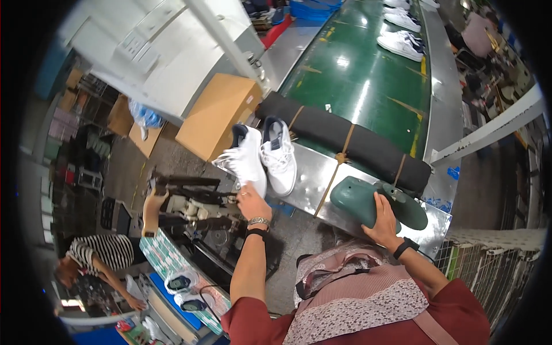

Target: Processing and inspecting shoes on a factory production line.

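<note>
My left hand [253, 204] is closed on the toe of a white lace-up sneaker [248, 158] with a dark lining. Right beside it, a second white sneaker [279, 161] rests on the metal end of the conveyor, its toe toward me. My right hand [382, 223] grips a dark green shoe last [352, 198], the fingers lying along its side and the thumb low near its toe. Another green last [409, 210] lies just right of those fingers. Part of the held last is covered by my hand.
A black padded roll [368, 142] tied with cord spans the end of the green conveyor belt [351, 75]. Farther up stand several white sneakers [402, 45]. A cardboard box [218, 115] sits left. Lower left, a person in stripes [106, 253] works near two sneakers [190, 293].
</note>
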`<state>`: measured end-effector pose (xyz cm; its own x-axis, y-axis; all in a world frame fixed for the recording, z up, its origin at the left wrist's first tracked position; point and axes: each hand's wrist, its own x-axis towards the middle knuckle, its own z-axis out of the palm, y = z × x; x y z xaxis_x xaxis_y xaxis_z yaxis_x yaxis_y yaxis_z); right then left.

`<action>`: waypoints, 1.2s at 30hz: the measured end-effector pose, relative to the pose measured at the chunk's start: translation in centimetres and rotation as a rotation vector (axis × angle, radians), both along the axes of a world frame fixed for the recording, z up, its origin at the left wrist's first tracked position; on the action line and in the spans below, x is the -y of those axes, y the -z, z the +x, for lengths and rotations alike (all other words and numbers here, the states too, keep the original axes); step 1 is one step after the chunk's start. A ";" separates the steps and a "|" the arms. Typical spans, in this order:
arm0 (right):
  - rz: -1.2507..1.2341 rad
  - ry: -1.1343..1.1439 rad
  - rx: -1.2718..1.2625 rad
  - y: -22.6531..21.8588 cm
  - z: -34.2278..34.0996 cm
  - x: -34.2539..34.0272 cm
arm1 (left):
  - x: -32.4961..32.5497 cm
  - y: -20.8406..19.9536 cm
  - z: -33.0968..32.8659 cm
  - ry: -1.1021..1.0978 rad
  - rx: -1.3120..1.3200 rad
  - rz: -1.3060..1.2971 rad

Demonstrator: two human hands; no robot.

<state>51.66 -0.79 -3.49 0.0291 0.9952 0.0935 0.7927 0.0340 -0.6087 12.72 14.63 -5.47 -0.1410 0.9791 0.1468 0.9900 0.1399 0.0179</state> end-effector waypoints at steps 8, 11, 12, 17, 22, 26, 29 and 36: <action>-0.063 0.209 -0.051 2.9 -0.1 1.6 | -6.5 0.5 -0.2 0.223 0.154 0.148; -0.043 0.333 0.039 2.1 0.1 1.0 | -14.3 -2.0 -0.1 0.287 0.197 0.178; -0.018 0.364 0.044 1.5 0.3 0.9 | -17.1 -2.7 0.2 0.208 0.211 0.033; -0.008 0.418 0.116 -1.5 1.0 -0.4 | -26.0 -0.8 3.9 0.150 0.000 -0.467; -0.173 0.413 0.252 -2.0 -0.1 -3.5 | -29.1 1.5 3.9 0.151 0.014 -0.594; -0.307 0.539 0.236 -1.7 0.2 -4.8 | -27.1 -1.6 4.0 0.458 0.204 -0.589; -0.226 0.421 0.273 -1.3 0.6 -4.6 | -27.0 -5.0 8.8 0.954 0.165 -0.404; -0.225 0.393 0.401 0.7 -0.1 -3.7 | -31.8 -10.2 31.5 1.447 0.180 -0.151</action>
